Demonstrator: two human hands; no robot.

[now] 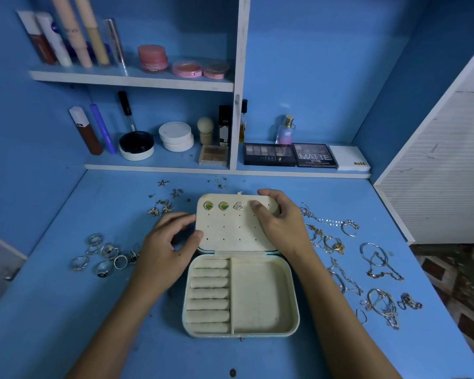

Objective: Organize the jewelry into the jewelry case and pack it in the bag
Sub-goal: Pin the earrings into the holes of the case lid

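At the lower centre of the frame the jewelry case [241, 269] lies open on the blue table [93, 337]. Its near tray, with ring rolls [210, 294] on the left and a plain compartment [260, 296] on the right, holds nothing yet.

Just above it, the lid panel [234, 225] carries three stud earrings [223, 205] in its top row; the other holes are bare. The left hand [164, 242] steadies the lid's left edge with loosely curled fingers, thumb touching the rim. The right hand [277, 220] curls over the lid's upper right corner, its thumb pressing at the fourth hole, likely seating a stud, though whether it holds one I cannot tell.

Most of the work seems left: rings [104, 255] lie in a cluster at middle left, loose earrings [162, 206] left of the lid, and chains and bangles [367, 269] spread across the right. No bag is in view.

Farthest off, at the top, the shelves [132, 77] hold cosmetics.
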